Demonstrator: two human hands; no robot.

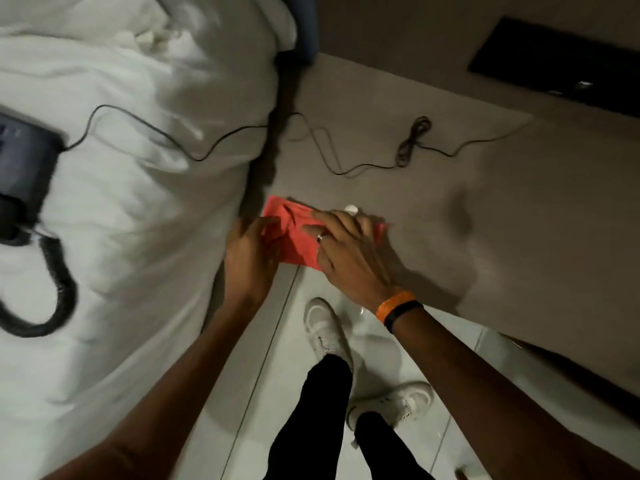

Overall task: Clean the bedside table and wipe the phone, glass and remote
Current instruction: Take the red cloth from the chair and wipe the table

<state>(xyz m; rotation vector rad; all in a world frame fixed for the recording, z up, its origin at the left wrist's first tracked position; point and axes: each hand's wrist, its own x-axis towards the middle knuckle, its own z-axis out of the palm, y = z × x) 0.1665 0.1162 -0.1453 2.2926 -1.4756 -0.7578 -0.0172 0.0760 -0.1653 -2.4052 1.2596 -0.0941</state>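
Note:
A red cloth (298, 240) lies at the near left corner of the grey bedside table (485, 209). My left hand (251, 252) grips the cloth's left edge. My right hand (346, 251) lies flat on top of the cloth, fingers spread, pressing it onto the table. A small white object (351, 208) peeks out just beyond my right fingers; what it is I cannot tell. The dark desk phone (24, 168) sits on the white bed at the far left, its coiled cord (55, 292) looping below it. Neither a glass nor a remote shows.
A thin black cable (346, 168) runs from the phone over the bed (138, 202) and across the table, with a bundled loop (414, 140). A black panel (561, 60) sits on the wall behind. My white shoes (325, 327) stand on the tiled floor.

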